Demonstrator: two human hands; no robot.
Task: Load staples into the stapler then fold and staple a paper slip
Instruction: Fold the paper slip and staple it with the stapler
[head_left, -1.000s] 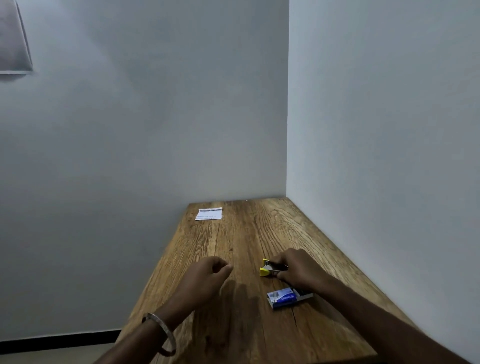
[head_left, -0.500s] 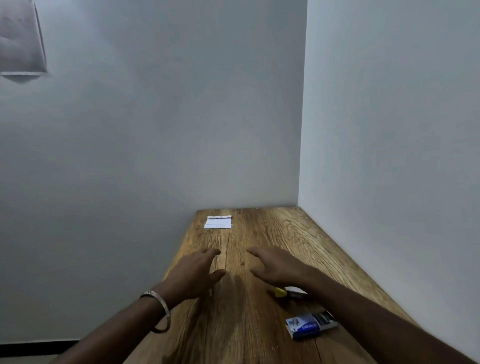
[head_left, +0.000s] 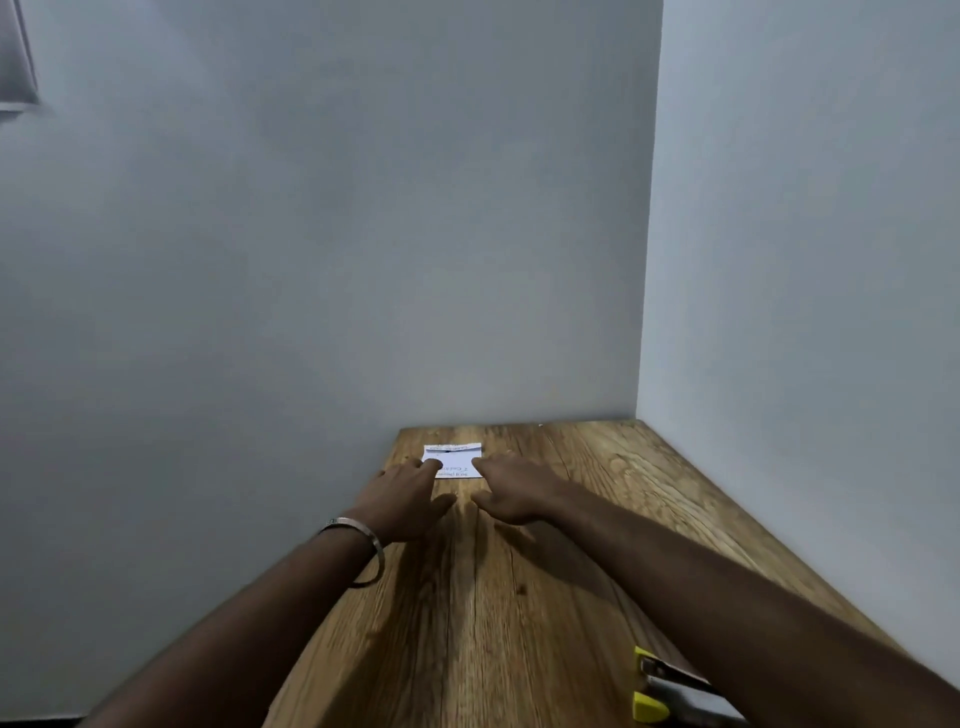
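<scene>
A small white paper slip (head_left: 457, 458) with writing lies at the far end of the wooden table (head_left: 519, 623). My left hand (head_left: 402, 496), fingers stretched, touches the slip's left near corner. My right hand (head_left: 511, 488) reaches flat beside it, its fingertips at the slip's right edge. The yellow and metal stapler (head_left: 662, 688) lies at the bottom right, partly hidden under my right forearm. The staple box is out of view.
The table sits in a corner, with a grey wall (head_left: 311, 260) along its left and far side and a white wall (head_left: 805, 312) on the right. A metal bangle (head_left: 363, 545) circles my left wrist.
My right hand let go of the stapler, and both hands reached forward to the paper slip. The view moved forward, and the staple box dropped out of it.
</scene>
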